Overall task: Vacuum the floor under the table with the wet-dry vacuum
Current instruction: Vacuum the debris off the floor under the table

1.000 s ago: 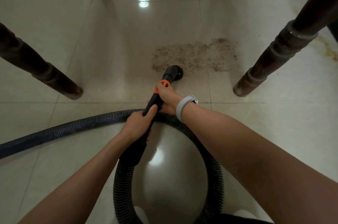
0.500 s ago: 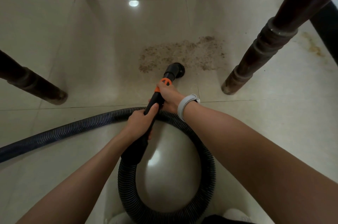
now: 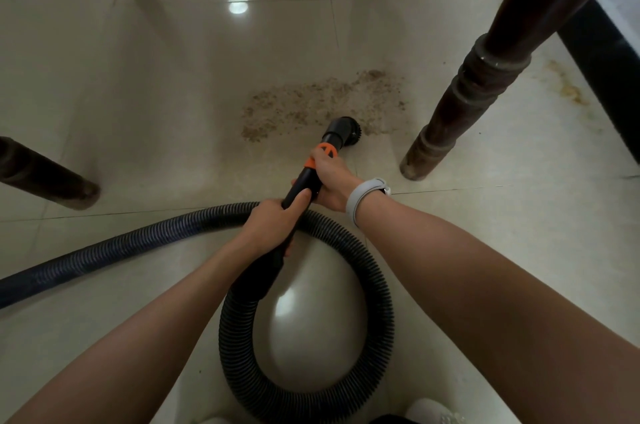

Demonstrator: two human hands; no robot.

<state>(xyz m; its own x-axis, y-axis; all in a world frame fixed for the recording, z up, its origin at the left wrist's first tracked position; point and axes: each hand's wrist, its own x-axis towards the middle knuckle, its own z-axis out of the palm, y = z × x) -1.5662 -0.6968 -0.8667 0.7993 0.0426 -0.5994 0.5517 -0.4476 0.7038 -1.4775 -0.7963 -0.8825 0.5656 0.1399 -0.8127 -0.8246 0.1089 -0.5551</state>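
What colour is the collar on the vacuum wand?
Orange collar, on a black wand; head view.

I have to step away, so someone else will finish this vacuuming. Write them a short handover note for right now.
Left hand grips the black wand low, near the hose cuff. Right hand grips it higher, at the orange collar.
Round brush nozzle sits at the near edge of the debris patch, beside the turned table leg. The hose loops on the floor under the arms and runs off left.
Done: nozzle is at the patch. Left: nearly the whole patch, plus a yellowish stain beyond the leg.
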